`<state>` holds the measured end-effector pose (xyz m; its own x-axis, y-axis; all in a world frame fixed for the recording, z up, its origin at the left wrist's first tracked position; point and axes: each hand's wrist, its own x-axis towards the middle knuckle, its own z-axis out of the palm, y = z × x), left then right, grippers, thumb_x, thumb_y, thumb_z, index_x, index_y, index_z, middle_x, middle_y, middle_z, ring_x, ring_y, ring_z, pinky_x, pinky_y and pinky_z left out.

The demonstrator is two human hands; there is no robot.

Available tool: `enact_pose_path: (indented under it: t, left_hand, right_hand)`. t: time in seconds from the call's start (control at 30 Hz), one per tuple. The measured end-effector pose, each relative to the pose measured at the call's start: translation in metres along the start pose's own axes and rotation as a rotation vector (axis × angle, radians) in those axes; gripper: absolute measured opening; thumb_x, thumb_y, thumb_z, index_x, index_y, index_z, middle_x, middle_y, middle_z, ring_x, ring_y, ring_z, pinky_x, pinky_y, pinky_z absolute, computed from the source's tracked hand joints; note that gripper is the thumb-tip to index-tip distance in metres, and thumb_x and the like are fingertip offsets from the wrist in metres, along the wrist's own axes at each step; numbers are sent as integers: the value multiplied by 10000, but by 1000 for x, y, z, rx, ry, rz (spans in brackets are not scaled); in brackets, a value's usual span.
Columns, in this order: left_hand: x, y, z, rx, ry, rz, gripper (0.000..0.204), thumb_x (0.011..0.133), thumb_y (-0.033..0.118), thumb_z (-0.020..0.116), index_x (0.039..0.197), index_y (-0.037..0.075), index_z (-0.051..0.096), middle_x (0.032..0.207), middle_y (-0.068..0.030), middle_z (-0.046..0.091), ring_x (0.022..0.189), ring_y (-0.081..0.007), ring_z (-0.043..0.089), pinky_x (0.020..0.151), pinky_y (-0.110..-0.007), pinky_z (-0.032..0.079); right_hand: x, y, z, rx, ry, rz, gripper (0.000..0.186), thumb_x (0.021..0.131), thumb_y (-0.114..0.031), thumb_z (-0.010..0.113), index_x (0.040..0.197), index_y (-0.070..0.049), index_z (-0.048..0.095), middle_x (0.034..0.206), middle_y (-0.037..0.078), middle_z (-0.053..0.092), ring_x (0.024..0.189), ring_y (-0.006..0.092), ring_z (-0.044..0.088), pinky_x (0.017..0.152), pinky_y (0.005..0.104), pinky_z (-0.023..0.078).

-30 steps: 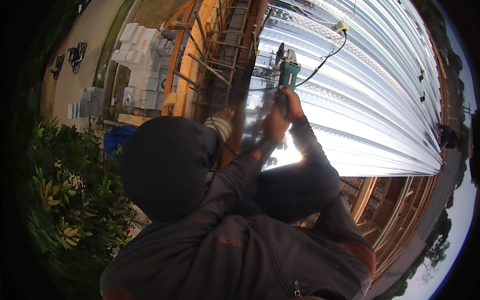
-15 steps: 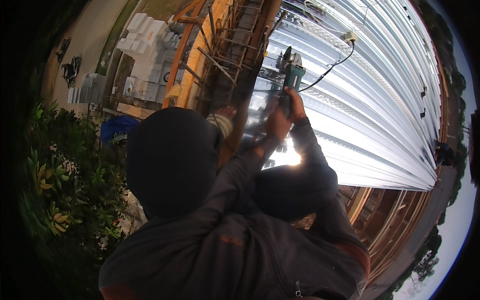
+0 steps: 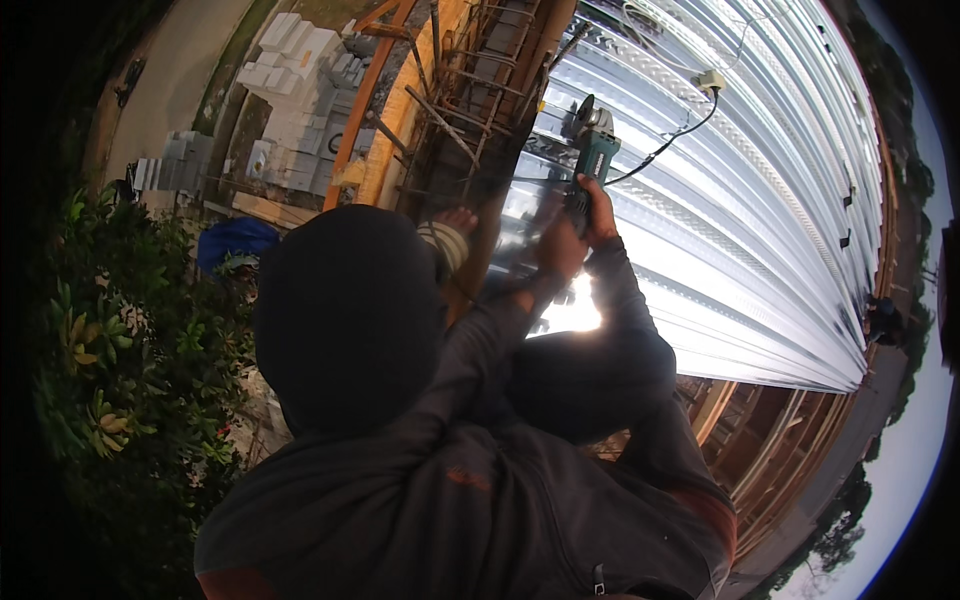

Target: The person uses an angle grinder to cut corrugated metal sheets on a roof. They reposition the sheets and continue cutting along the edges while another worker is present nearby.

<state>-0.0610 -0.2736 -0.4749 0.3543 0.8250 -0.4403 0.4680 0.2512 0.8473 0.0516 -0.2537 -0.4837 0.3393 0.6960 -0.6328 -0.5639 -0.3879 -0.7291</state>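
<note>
Both my hands are wrapped round a green and black angle grinder (image 3: 595,150). My left hand (image 3: 562,245) grips the lower end of its body, while my right hand (image 3: 601,210) holds it a little higher along the right side. The disc (image 3: 583,118) with its metal guard is at the far end, over shiny corrugated metal decking (image 3: 720,250); whether it touches the sheet I cannot tell. A black cable (image 3: 660,148) runs to a pale socket block (image 3: 710,82). My bare foot (image 3: 448,240), in a striped wrapping, rests on the dark edge channel left of my hands.
Rebar (image 3: 465,120) and timber formwork (image 3: 405,90) line the left edge. Below lie pale blocks (image 3: 285,120), a road (image 3: 165,90), a blue tarp (image 3: 230,245) and foliage (image 3: 130,360). Another person (image 3: 882,318) is at the far right. Open framing (image 3: 770,440) lies lower right.
The grinder and both hands have shifted slightly right and down in the view, still gripped the same way. The surroundings have also shifted as the camera tilted.
</note>
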Motion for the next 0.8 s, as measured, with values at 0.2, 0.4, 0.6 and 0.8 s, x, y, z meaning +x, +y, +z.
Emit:
enact_pose_path:
  t: [0.2, 0.4, 0.6, 0.8]
  left_hand:
    - [6, -14, 9, 28, 30, 90, 812, 802, 230, 743, 1476, 14, 346, 1089, -254, 676, 1001, -430, 660, 838, -502, 531]
    - [4, -12, 5, 34, 20, 94, 850, 797, 200, 743, 1499, -2, 308, 1161, -267, 647, 1052, -426, 641, 876, -492, 520]
    - [3, -6, 2, 55, -8, 49, 663, 795, 211, 747, 1350, -20, 465, 1112, -270, 659, 1030, -445, 642, 871, -511, 520]
    - [3, -7, 2, 21, 7, 47, 559, 794, 238, 751, 1239, -24, 535, 1036, -274, 669, 1002, -455, 647, 853, -529, 520]
  right_hand:
    - [4, 2, -1, -5, 5, 24, 340, 909, -357, 669, 1029, -49, 586, 827, 53, 638, 701, 165, 633, 657, 296, 532]
    - [10, 7, -8, 27, -20, 6, 488, 865, -338, 693, 1138, 48, 569, 940, 153, 667, 808, 250, 684, 703, 359, 555]
    - [17, 10, -14, -42, 22, -8, 456, 873, -341, 680, 1116, 33, 585, 912, 130, 667, 806, 228, 677, 702, 353, 545]
    - [18, 11, -16, -61, 14, -6, 446, 872, -348, 682, 1103, 25, 602, 900, 109, 663, 769, 211, 656, 690, 332, 525]
